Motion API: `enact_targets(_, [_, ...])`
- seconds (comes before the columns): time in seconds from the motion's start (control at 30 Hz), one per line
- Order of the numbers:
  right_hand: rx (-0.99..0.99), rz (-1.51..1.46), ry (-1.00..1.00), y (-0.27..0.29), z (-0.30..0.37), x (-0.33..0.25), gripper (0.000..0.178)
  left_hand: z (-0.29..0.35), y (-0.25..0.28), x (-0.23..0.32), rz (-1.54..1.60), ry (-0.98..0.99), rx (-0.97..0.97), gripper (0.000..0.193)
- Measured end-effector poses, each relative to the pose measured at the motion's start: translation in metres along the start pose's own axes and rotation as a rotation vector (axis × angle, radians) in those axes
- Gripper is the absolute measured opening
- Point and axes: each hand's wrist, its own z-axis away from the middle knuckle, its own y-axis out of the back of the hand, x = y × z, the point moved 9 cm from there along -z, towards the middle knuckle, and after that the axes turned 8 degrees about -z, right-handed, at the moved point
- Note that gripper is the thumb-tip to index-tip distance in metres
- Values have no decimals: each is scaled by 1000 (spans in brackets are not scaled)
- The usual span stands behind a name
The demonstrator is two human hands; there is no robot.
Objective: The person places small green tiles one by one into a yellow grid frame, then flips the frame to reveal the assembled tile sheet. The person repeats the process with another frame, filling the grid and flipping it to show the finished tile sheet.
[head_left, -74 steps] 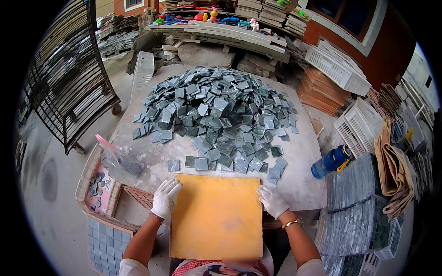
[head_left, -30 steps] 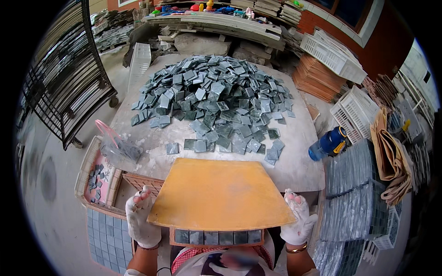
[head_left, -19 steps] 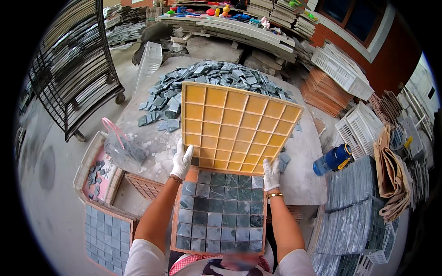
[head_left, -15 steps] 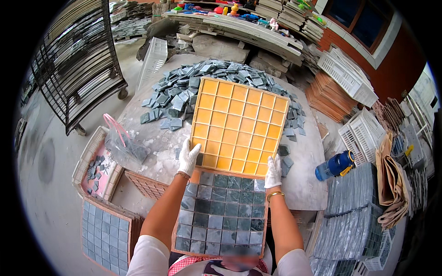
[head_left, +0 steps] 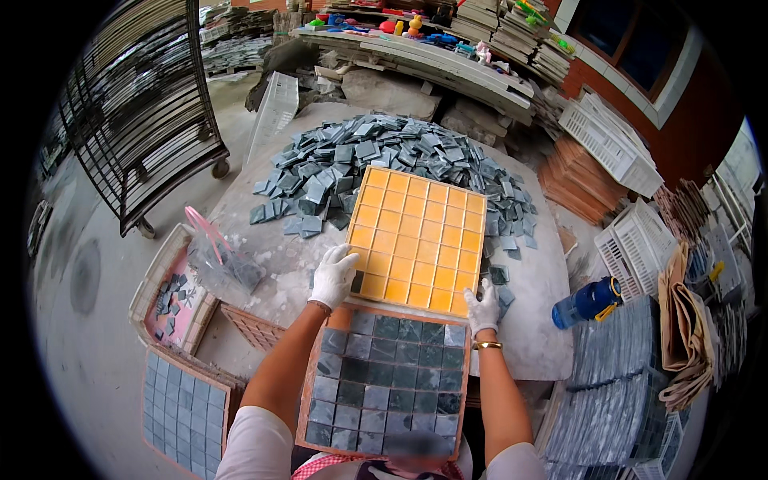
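A square yellow grid tray [head_left: 418, 240] with raised pale ribs is tilted over the near side of a heap of loose grey-green stone tiles [head_left: 376, 148]. My left hand [head_left: 334, 276], in a white glove, grips its lower left edge, fingers curled at the rim. At the lower right corner my right hand [head_left: 482, 308], also gloved, has its thumb against the edge and its fingers beside it. Nearer me, below the yellow tray, is a brown frame [head_left: 307, 404] filled with rows of square grey and dark green tiles [head_left: 376, 376].
The stone slab table [head_left: 532, 320] holds the heap. A blue bottle [head_left: 586, 304] stands at right beside stacked tile sheets [head_left: 612, 352] and white crates [head_left: 636, 236]. At left are a clear bag [head_left: 224, 260], a crate [head_left: 144, 292], another tiled frame [head_left: 182, 408] and a wire rack [head_left: 140, 120].
The yellow tray has moved down and away from me, and it looks smaller. Both hands have moved with it, and the right hand's fingers are spread wider.
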Motion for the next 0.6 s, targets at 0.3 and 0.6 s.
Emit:
enact_targets(0.3, [95, -526, -96, 76, 105, 38, 36, 3, 3, 10, -236, -167, -286, 36])
enact_targets(0.6, [370, -520, -453, 141, 230, 155, 29, -14, -5, 20, -320, -231, -330, 29])
